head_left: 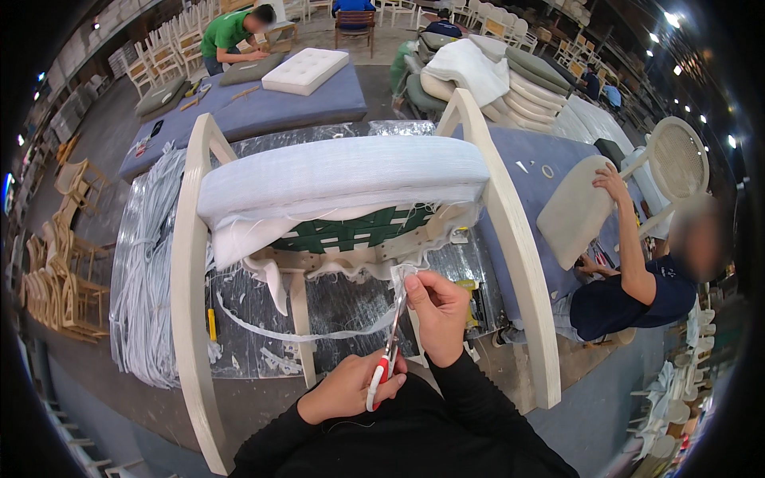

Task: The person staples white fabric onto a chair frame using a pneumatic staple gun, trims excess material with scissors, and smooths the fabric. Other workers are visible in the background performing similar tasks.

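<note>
My left hand (347, 389) is closed around the red-and-white handles of a pair of scissors (382, 376). Their blades point up to the white fabric edge (404, 272), which my right hand (440, 307) pinches between thumb and fingers. From near the blades a narrow fabric strip (303, 335) curves away to the left. In front of me a pale wooden chair frame (193, 263) lies tipped, its underside toward me. Light fabric covers its seat (343, 177), with loose frayed edges hanging down. Dark green webbing (351, 231) shows within the seat.
A bundle of pale fabric strips (151, 271) hangs at the left of the plastic-covered table (263, 319). A yellow-handled tool (212, 325) lies near it. On the right, a person (637, 287) handles an upholstered panel (570, 211). Another in green (231, 38) works behind a blue-covered table (319, 99).
</note>
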The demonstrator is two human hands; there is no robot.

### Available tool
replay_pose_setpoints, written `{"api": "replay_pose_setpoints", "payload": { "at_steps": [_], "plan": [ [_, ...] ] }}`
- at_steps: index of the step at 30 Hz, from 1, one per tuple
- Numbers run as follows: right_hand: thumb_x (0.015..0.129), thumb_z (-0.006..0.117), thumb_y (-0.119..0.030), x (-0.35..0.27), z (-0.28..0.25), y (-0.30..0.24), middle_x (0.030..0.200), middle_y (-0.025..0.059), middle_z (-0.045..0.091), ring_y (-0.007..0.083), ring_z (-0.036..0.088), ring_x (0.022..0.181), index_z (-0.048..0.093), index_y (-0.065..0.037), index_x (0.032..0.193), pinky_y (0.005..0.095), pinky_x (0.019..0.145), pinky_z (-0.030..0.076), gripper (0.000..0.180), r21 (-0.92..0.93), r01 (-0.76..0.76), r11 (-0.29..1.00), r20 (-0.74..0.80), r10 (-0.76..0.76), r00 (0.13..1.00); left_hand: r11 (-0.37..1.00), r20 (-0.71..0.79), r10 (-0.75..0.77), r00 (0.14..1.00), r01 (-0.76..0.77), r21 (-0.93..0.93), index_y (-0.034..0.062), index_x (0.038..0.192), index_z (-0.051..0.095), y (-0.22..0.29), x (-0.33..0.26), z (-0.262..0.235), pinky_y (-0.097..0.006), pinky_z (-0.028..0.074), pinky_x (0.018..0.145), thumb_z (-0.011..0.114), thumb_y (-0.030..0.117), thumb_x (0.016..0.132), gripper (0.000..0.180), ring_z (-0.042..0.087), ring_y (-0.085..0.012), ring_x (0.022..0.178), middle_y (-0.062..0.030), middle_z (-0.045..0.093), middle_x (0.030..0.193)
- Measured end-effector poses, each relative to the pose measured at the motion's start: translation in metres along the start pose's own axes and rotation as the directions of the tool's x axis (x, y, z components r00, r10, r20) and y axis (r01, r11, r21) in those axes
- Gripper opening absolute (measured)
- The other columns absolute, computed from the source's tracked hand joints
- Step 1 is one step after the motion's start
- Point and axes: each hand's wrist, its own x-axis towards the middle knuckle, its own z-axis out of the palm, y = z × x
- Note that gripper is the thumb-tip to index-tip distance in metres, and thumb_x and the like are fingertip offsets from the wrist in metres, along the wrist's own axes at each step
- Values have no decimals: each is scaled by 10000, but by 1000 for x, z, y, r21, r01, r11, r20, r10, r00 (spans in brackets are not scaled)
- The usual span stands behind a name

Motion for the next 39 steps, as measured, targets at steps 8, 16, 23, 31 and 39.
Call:
{"api": "replay_pose_setpoints", "payload": {
  "at_steps": [8,16,23,31,39],
  "plan": [
    [1047,809,-107,-7,3,7,1049,50,805,78,709,949,797,60,1160,242,842,559,202,89,-42,995,86,35,996,916,-695,356,625,-382,125,8,1045,626,13,26,-19,-311,537,667,832,71,960,231,660,-105,729,-79,767,945],
    [1068,745,-64,-9,-5,13,1214,97,786,147,708,1103,780,47,1201,313,988,548,177,78,-120,990,330,88,940,875,-672,220,707,-447,-184,20,1105,574,17,39,-34,-254,520,714,785,-12,976,249,634,-78,819,-80,738,959],
    [1105,713,-134,-5,-9,25,1126,39,720,114,663,1064,671,-3,1312,314,984,529,249,375,-615,693,568,352,744,873,-669,164,725,-422,-244,42,1101,561,16,33,-32,-238,500,655,757,-64,962,263,619,-63,793,-67,717,977],
    [1047,770,-43,-17,9,26,1086,15,709,83,652,985,709,17,1242,272,881,538,213,210,-190,959,382,99,919,866,-706,195,681,-457,-201,46,1100,558,17,28,-36,-229,500,676,753,-65,962,264,619,-67,792,-69,705,985],
    [1050,772,-38,-8,-7,40,1110,18,745,82,678,1013,730,24,1260,272,897,560,223,313,-444,840,532,232,815,947,-652,126,748,-286,-145,49,1039,620,-14,26,-36,-246,485,629,790,-8,957,197,605,-44,731,0,672,864]
  ]
}}
